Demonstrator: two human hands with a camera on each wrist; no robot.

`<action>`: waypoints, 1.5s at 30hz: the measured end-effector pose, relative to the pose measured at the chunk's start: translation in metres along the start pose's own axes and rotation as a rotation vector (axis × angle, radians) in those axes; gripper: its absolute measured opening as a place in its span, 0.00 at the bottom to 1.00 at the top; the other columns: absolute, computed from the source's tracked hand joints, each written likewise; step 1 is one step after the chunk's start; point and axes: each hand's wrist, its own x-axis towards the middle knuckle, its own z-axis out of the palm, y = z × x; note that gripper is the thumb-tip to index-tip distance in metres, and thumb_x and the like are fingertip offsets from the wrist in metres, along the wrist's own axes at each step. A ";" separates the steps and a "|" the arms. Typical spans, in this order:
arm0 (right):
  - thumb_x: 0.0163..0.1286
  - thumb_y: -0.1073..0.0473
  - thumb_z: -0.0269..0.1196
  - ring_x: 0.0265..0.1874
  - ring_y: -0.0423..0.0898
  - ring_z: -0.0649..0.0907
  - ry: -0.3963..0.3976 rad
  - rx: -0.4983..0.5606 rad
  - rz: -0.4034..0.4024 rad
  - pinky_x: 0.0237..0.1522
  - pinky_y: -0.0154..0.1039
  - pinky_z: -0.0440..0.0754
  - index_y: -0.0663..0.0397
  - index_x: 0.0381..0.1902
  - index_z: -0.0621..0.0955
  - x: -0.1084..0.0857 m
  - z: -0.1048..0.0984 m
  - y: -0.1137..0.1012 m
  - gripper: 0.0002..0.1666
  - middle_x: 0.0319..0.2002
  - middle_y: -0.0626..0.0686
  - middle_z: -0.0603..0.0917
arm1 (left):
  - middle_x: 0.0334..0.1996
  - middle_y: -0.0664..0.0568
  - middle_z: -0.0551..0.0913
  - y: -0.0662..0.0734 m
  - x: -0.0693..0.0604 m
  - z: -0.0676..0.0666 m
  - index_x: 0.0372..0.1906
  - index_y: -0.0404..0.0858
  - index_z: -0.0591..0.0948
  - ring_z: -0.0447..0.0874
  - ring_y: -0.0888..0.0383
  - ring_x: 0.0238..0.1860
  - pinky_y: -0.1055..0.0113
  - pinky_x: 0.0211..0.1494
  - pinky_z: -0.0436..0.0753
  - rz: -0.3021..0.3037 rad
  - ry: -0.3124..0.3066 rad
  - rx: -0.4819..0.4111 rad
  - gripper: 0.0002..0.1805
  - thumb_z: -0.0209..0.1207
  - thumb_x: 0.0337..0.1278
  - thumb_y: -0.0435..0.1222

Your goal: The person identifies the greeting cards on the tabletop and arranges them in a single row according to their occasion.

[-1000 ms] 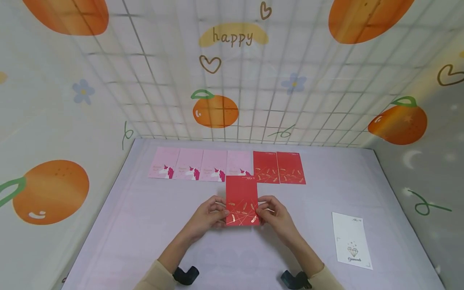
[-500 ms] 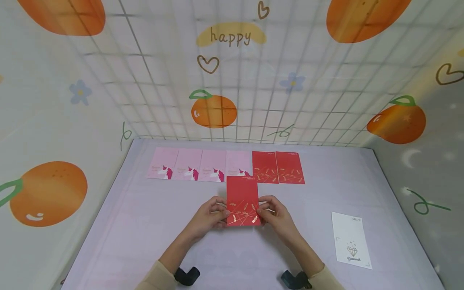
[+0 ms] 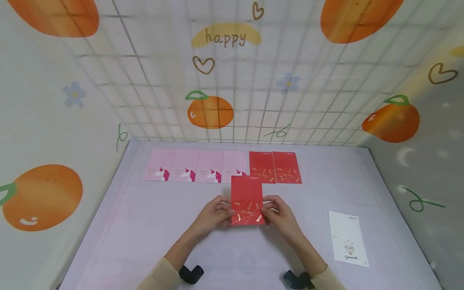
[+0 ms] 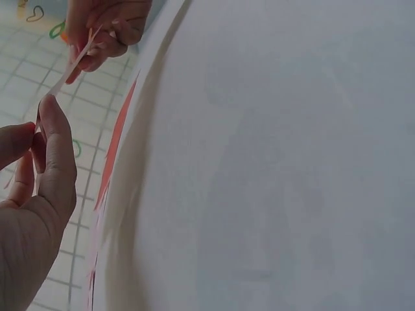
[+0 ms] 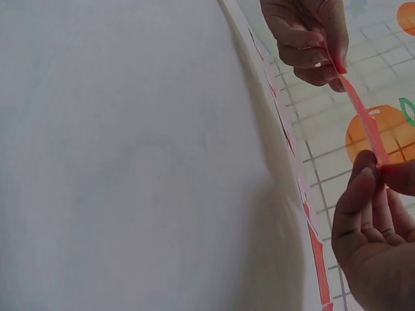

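Observation:
Both hands hold up a red card (image 3: 247, 191) with gold feather prints and lines, above the table in the head view. My left hand (image 3: 213, 215) pinches its left edge between thumb and fingers. On the opposite edge, my right hand (image 3: 280, 216) pinches it the same way. Seen edge-on in the right wrist view, the card (image 5: 363, 116) runs as a thin strip from one hand to the other. Beyond it lies a row of pink unicorn cards (image 3: 185, 164), with two more red cards (image 3: 286, 167) at the right end.
A white card with a diamond print (image 3: 349, 238) lies apart on the right of the table (image 3: 145, 229). A white grid wall with a printed cloth (image 3: 250, 100) rises behind the table's far edge. Dark wrist devices (image 3: 191, 274) sit at both sleeves.
The head view has shifted slightly, so the table and row of cards appear further left. Both hands keep their pinch on the red card, which now sits slightly further right against the row.

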 end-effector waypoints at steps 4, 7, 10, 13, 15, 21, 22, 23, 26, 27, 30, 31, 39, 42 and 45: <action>0.71 0.57 0.66 0.31 0.57 0.84 0.023 -0.039 0.010 0.34 0.42 0.86 0.49 0.60 0.74 -0.003 -0.009 -0.002 0.22 0.45 0.59 0.82 | 0.43 0.43 0.82 0.001 0.009 0.009 0.57 0.36 0.73 0.87 0.49 0.42 0.54 0.44 0.86 0.005 -0.017 -0.017 0.20 0.64 0.65 0.35; 0.72 0.58 0.65 0.31 0.56 0.84 0.030 -0.063 0.009 0.34 0.43 0.86 0.52 0.61 0.73 -0.005 -0.018 0.000 0.22 0.45 0.61 0.82 | 0.43 0.43 0.82 0.000 0.016 0.017 0.57 0.36 0.73 0.88 0.49 0.40 0.55 0.43 0.87 0.006 -0.033 -0.023 0.19 0.64 0.65 0.34; 0.72 0.57 0.64 0.31 0.56 0.84 0.052 -0.084 0.023 0.34 0.43 0.86 0.50 0.61 0.73 -0.006 -0.027 0.001 0.22 0.45 0.60 0.82 | 0.42 0.43 0.82 -0.001 0.024 0.024 0.57 0.37 0.74 0.88 0.49 0.39 0.55 0.42 0.87 0.007 -0.050 -0.021 0.19 0.64 0.64 0.35; 0.71 0.55 0.66 0.31 0.55 0.84 0.086 -0.090 0.035 0.33 0.41 0.85 0.48 0.60 0.74 -0.007 -0.035 0.005 0.23 0.45 0.59 0.82 | 0.42 0.43 0.82 -0.001 0.031 0.031 0.56 0.38 0.74 0.88 0.49 0.39 0.56 0.42 0.87 0.013 -0.062 0.000 0.19 0.64 0.64 0.36; 0.70 0.55 0.66 0.32 0.55 0.85 0.102 -0.091 0.039 0.34 0.41 0.85 0.48 0.60 0.74 -0.008 -0.039 0.005 0.23 0.45 0.59 0.82 | 0.41 0.44 0.82 0.000 0.035 0.036 0.56 0.39 0.74 0.88 0.49 0.39 0.56 0.42 0.87 0.014 -0.065 0.006 0.19 0.65 0.64 0.37; 0.71 0.55 0.65 0.33 0.53 0.85 0.119 -0.112 0.023 0.34 0.42 0.86 0.52 0.62 0.73 -0.010 -0.051 0.007 0.24 0.47 0.61 0.81 | 0.40 0.46 0.83 0.001 0.044 0.046 0.55 0.39 0.74 0.88 0.50 0.38 0.57 0.41 0.87 0.028 -0.068 0.045 0.18 0.65 0.64 0.38; 0.72 0.55 0.65 0.33 0.53 0.85 0.127 -0.115 0.023 0.34 0.41 0.86 0.52 0.61 0.73 -0.010 -0.053 0.007 0.24 0.47 0.61 0.81 | 0.40 0.46 0.83 0.001 0.046 0.048 0.55 0.40 0.74 0.88 0.50 0.38 0.58 0.41 0.87 0.033 -0.069 0.056 0.18 0.65 0.64 0.38; 0.72 0.56 0.65 0.33 0.53 0.85 0.134 -0.114 0.024 0.34 0.41 0.86 0.52 0.61 0.73 -0.010 -0.055 0.007 0.23 0.47 0.61 0.81 | 0.40 0.47 0.83 0.002 0.048 0.050 0.55 0.41 0.74 0.88 0.51 0.38 0.58 0.41 0.87 0.036 -0.069 0.069 0.18 0.65 0.64 0.39; 0.72 0.56 0.65 0.33 0.53 0.85 0.153 -0.109 0.028 0.34 0.41 0.85 0.53 0.61 0.73 -0.011 -0.061 0.008 0.23 0.46 0.61 0.81 | 0.40 0.48 0.83 0.002 0.053 0.056 0.54 0.41 0.74 0.88 0.53 0.38 0.59 0.40 0.87 0.049 -0.064 0.093 0.18 0.65 0.64 0.39; 0.72 0.56 0.65 0.33 0.52 0.85 0.157 -0.108 0.031 0.34 0.41 0.85 0.53 0.61 0.73 -0.011 -0.063 0.009 0.23 0.46 0.61 0.81 | 0.40 0.49 0.83 0.002 0.055 0.058 0.54 0.41 0.74 0.87 0.53 0.37 0.60 0.40 0.87 0.051 -0.060 0.101 0.17 0.65 0.64 0.39; 0.72 0.56 0.64 0.34 0.52 0.85 0.163 -0.113 0.038 0.35 0.41 0.86 0.54 0.62 0.72 -0.011 -0.069 0.010 0.23 0.47 0.61 0.81 | 0.39 0.50 0.83 0.001 0.062 0.064 0.53 0.41 0.74 0.87 0.55 0.36 0.61 0.39 0.87 0.057 -0.049 0.127 0.17 0.65 0.64 0.39; 0.72 0.56 0.64 0.34 0.52 0.85 0.168 -0.117 0.040 0.35 0.41 0.86 0.54 0.62 0.72 -0.011 -0.071 0.010 0.23 0.47 0.60 0.81 | 0.38 0.50 0.83 0.002 0.064 0.066 0.53 0.42 0.75 0.87 0.55 0.36 0.61 0.38 0.87 0.059 -0.047 0.134 0.16 0.65 0.64 0.39; 0.74 0.56 0.62 0.32 0.51 0.83 0.226 -0.178 0.063 0.34 0.40 0.85 0.55 0.62 0.72 -0.004 -0.091 0.008 0.23 0.48 0.62 0.81 | 0.38 0.54 0.82 0.010 0.089 0.083 0.54 0.43 0.76 0.87 0.59 0.34 0.63 0.37 0.87 0.070 -0.037 0.213 0.16 0.65 0.64 0.39; 0.74 0.54 0.62 0.32 0.50 0.83 0.252 -0.191 0.078 0.34 0.40 0.85 0.55 0.63 0.72 0.001 -0.101 0.006 0.24 0.48 0.62 0.81 | 0.39 0.56 0.82 0.015 0.101 0.089 0.54 0.43 0.76 0.86 0.60 0.34 0.65 0.38 0.86 0.073 -0.043 0.260 0.16 0.65 0.64 0.39; 0.75 0.52 0.62 0.32 0.49 0.82 0.278 -0.185 0.084 0.34 0.40 0.85 0.55 0.62 0.72 0.005 -0.110 0.006 0.23 0.48 0.61 0.81 | 0.39 0.57 0.82 0.020 0.112 0.095 0.53 0.44 0.76 0.87 0.61 0.33 0.66 0.38 0.86 0.072 -0.051 0.292 0.16 0.65 0.65 0.39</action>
